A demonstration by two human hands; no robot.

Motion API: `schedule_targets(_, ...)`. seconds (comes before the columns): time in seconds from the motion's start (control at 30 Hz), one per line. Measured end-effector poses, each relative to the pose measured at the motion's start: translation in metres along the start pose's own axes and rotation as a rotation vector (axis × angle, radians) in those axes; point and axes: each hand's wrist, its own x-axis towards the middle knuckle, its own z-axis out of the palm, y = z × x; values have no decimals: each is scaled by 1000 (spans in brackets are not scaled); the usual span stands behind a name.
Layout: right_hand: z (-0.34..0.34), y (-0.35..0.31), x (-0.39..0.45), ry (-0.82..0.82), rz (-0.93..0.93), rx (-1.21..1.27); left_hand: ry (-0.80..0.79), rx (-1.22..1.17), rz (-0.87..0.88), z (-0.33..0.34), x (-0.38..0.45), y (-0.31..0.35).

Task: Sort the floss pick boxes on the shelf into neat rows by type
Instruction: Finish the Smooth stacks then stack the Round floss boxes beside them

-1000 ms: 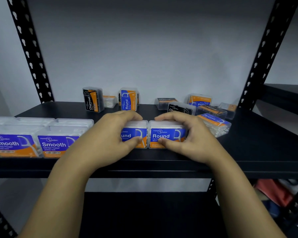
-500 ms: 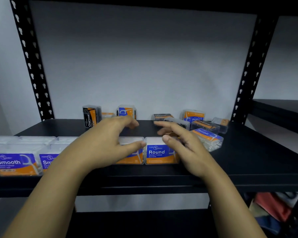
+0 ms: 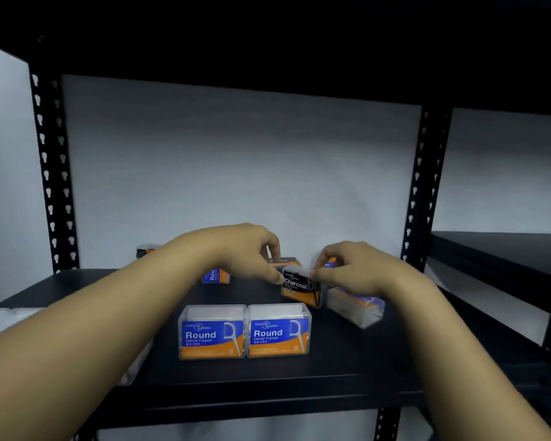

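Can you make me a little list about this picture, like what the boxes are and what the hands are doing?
Place: black shelf
Front row: two Round boxes, side by side, upright, labels facing out
Charcoal box: behind the Round pair, both hands at it
Left hand: fingers curled, touching the Charcoal box's left top edge
Right hand: pinching its right top edge
Tipped box: lying tilted under the right hand
Back box: blue and orange, on its side, partly hidden
Sorting: not finished
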Motion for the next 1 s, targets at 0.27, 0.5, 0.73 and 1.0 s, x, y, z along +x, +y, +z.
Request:
schedule_targets(0.27, -11, 28, 27, -262, 226, -336, -66, -13, -3, 11, 55, -6)
schedule_targets(0.5, 6, 57, 30, -282, 277, -303, -85, -101, 121, 36, 95, 9)
schedule_targets(0.73, -6, 74, 28, -270, 157, -211, -112, -126, 169, 37, 130, 31)
schedule_targets(1.0, -6, 111, 20, -224, -76, -50, -13, -147, 185, 54, 178, 37)
